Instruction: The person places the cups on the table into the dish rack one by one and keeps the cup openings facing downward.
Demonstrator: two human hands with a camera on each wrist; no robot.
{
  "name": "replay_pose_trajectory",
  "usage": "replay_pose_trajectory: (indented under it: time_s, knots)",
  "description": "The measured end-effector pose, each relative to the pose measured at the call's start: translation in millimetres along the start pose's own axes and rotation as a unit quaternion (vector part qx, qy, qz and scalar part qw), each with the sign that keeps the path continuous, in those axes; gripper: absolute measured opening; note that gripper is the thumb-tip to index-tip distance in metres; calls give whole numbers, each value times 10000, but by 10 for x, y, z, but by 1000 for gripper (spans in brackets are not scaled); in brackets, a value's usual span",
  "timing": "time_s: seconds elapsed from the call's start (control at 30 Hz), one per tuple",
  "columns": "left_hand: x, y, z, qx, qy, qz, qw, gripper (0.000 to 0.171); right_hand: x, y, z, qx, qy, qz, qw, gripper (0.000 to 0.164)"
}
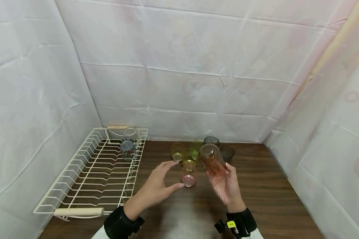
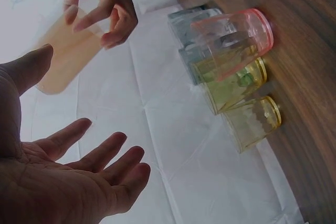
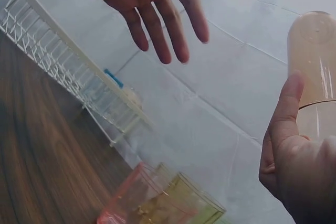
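Note:
My right hand (image 1: 225, 189) grips a see-through orange-tinted glass (image 1: 212, 161), raised above the table with its closed end up, as the right wrist view shows. Fingers show through its wall. My left hand (image 1: 155, 186) is spread in the air with nothing in it; in the head view its thumb tip overlaps the edge of a pink glass (image 1: 189, 177). That pink glass stands on the table, nearest me in a cluster. Behind it are yellow glasses (image 1: 178, 152), a green glass (image 1: 195, 151) and dark grey glasses (image 1: 227, 153), partly hidden by the raised glass.
A white wire dish rack (image 1: 86, 179) with wooden handles stands on the left of the brown wooden table (image 1: 266, 192). In its far right corner are a blue glass (image 1: 127, 151) and a clear glass (image 1: 131, 132). White sheeting (image 1: 179, 89) surrounds the table at the back and sides.

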State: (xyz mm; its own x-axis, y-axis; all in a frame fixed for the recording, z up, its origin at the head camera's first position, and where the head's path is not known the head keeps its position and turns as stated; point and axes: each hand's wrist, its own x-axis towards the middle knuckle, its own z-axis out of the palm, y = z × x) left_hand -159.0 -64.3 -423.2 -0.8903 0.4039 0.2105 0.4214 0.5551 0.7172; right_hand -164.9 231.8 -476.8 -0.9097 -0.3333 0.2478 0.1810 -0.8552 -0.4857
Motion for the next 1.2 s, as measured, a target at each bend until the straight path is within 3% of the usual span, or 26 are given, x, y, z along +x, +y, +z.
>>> replay_pose_trajectory:
  time_s: [0.3,0.7,0.93,1.2]
  knots:
    - [23,6,10,-67,143,148,9998,75,41,134,-55,164,-305,23,9994,55]
    - [76,108,89,-314,212,385,9985,83,83,284,-45,98,-284,216,9993,58]
    - [221,259,98,-552,303,745,9952,93,137,336,33,90,-226,345,9991,58]
    - [358,408,158,-724,431,1081,9906,92,167,410,76,147,-169,354,9991,59]
